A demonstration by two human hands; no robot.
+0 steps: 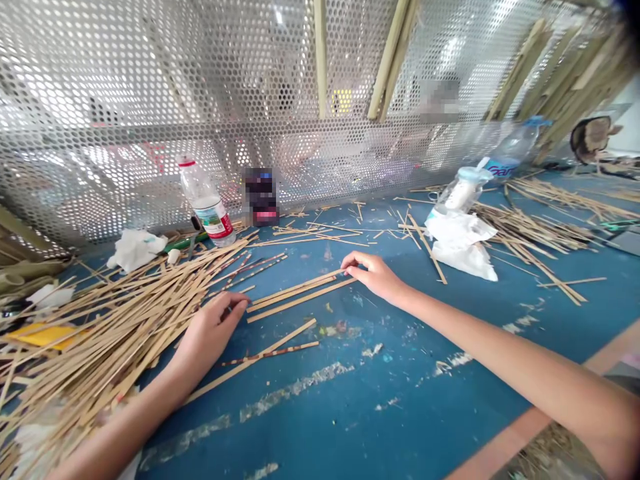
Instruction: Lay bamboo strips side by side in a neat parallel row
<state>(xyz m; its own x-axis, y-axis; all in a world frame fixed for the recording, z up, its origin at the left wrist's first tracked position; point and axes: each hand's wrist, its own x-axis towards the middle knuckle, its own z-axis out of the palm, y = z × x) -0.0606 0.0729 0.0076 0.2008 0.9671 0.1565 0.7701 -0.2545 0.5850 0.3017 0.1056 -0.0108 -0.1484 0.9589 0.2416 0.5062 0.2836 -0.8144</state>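
Three bamboo strips (295, 297), ends pinched by right grip (375, 275), left grip (213, 333) curled just beside, closure unclear

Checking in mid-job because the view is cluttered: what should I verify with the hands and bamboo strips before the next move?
1. Right hand on the loose bamboo strips: ok, fingertips touch their end.
2. Left hand holding a strip: cannot tell, curled fingers hide it.
3. Left hand clear of the bamboo strip pile: not ok, it lies against the pile's edge.
4. Plastic water bottle upright: ok, it stands beyond the pile.
5. Dark-banded strip apart from the loose bamboo strips: ok, it lies nearer the person on the blue table.
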